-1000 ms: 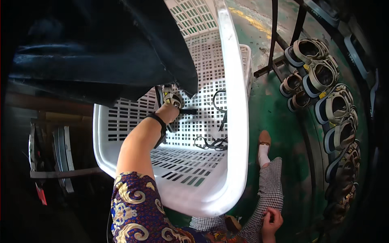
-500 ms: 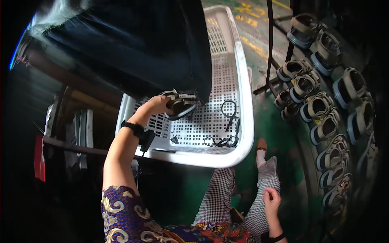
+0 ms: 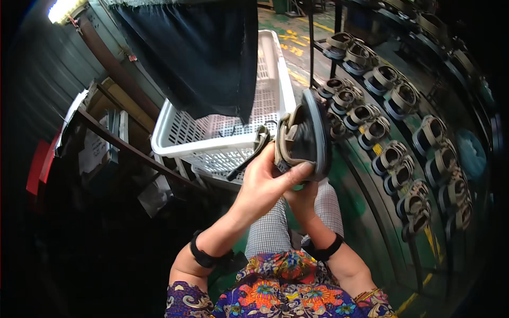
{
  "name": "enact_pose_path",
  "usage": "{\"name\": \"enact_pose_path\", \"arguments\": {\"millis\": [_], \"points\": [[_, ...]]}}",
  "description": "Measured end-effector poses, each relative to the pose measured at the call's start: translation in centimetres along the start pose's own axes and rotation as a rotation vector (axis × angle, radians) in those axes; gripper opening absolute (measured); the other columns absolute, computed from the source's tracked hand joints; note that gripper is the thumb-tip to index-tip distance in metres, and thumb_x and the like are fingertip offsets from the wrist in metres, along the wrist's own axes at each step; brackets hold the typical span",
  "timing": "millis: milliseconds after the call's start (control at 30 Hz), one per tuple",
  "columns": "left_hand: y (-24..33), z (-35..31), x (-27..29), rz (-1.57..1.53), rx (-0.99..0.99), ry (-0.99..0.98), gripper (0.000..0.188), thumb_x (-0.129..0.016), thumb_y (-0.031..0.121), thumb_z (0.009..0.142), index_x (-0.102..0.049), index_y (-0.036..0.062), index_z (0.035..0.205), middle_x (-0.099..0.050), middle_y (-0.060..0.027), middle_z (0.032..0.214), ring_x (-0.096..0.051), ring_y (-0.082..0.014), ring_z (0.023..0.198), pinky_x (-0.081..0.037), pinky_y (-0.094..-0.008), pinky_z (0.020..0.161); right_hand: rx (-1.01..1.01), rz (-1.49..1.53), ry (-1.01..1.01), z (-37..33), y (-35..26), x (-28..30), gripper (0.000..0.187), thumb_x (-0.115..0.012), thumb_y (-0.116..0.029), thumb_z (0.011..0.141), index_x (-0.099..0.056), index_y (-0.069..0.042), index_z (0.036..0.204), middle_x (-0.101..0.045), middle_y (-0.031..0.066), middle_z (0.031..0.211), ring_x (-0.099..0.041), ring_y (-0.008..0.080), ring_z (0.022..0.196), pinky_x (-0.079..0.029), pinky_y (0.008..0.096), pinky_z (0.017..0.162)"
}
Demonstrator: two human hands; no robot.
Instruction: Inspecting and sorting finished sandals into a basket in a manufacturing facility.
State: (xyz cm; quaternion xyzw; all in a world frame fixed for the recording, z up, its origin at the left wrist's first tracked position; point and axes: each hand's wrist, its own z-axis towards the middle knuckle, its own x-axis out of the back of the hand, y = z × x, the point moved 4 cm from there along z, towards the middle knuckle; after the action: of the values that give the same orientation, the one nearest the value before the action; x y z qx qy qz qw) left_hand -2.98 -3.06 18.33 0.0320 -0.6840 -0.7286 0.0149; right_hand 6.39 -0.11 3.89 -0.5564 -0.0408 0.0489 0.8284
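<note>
In front of me a sandal (image 3: 318, 135) with khaki straps, a black footbed and a dark grey-blue sole is held up on its side. My left hand (image 3: 262, 183) is closed around its straps and near edge, thumb pressed on the footbed's rim. My right hand (image 3: 303, 200) is at the sandal's lower end, closed against it; its fingertips are partly hidden behind the sandal. A khaki and black strap (image 3: 253, 153) sticks out to the left beside my left hand. Beyond stands a white plastic basket (image 3: 222, 146), with a dark cloth (image 3: 204, 63) hanging over it.
Rack shelves on the right carry rows of similar sandals (image 3: 392, 159). At the left, a dark metal bar (image 3: 138, 161) runs past boxes and papers (image 3: 98, 148), with a red panel (image 3: 42, 167) beside them. Yellow markings show on the green floor (image 3: 297, 42).
My left hand has brought the sandal out from the basket toward me. My right hand has risen from beside my leg to the sandal. The view has shifted, showing more of the rack.
</note>
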Motion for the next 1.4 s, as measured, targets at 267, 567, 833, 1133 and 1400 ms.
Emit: {"name": "enact_pose_path", "arguments": {"millis": [267,567,833,1133,1400], "points": [[-4.5,-11.2,-5.5,0.171,-0.037,-0.575,0.038,-0.060,0.008,0.088,-0.053,0.0010,0.125,-0.056,-0.0150,0.124,-0.062,-0.0166,0.099,-0.053,-0.0280,0.075,-0.726,0.531,-0.147,-9.3,0.2,11.1,0.060,-0.070,-0.024,0.077,-0.046,-0.002,0.127,-0.057,0.0085,0.116,-0.057,0.0163,0.103,-0.045,0.0304,0.091],[-14.1,-12.6,0.2,0.701,-0.227,0.012,0.031,-0.064,0.003,0.078,-0.061,0.0083,0.108,-0.060,-0.0114,0.104,-0.060,-0.0299,0.095,-0.050,-0.0363,0.080,-1.204,0.628,-0.476,-16.4,5.5,12.7,0.052,-0.063,-0.027,0.087,-0.045,-0.002,0.129,-0.057,0.0091,0.121,-0.059,0.0153,0.103,-0.050,0.0291,0.089],[-24.4,-11.2,-0.4,0.038,0.426,-0.112,0.035,-0.061,0.020,0.090,-0.049,0.0055,0.120,-0.061,-0.0033,0.086,-0.058,-0.0117,0.081,-0.047,-0.0262,0.076,-0.794,-0.454,-0.616,-12.7,3.1,14.2,0.062,-0.066,-0.034,0.083,-0.045,-0.004,0.132,-0.054,0.0129,0.122,-0.054,0.0207,0.110,-0.043,0.0340,0.095],[-19.0,-10.4,-1.8,-0.041,0.013,-0.075,0.020,-0.051,0.005,0.090,-0.065,-0.0007,0.104,-0.066,-0.0061,0.091,-0.060,-0.0117,0.086,-0.048,-0.0262,0.081,-0.218,-0.609,-0.648,-7.7,-0.4,8.3,0.041,-0.067,-0.025,0.076,-0.059,-0.010,0.113,-0.060,0.0088,0.115,-0.055,0.0294,0.109,-0.041,0.0392,0.097],[-23.3,-12.8,-0.3,0.071,0.393,-0.140,0.033,-0.061,0.013,0.088,-0.056,0.0018,0.119,-0.061,-0.0030,0.092,-0.057,-0.0093,0.083,-0.048,-0.0245,0.077,-0.591,0.084,-0.697,-3.4,-2.1,7.2,0.040,-0.068,-0.009,0.081,-0.055,-0.004,0.118,-0.061,0.0018,0.103,-0.056,0.0085,0.095,-0.044,0.0247,0.086]]}}
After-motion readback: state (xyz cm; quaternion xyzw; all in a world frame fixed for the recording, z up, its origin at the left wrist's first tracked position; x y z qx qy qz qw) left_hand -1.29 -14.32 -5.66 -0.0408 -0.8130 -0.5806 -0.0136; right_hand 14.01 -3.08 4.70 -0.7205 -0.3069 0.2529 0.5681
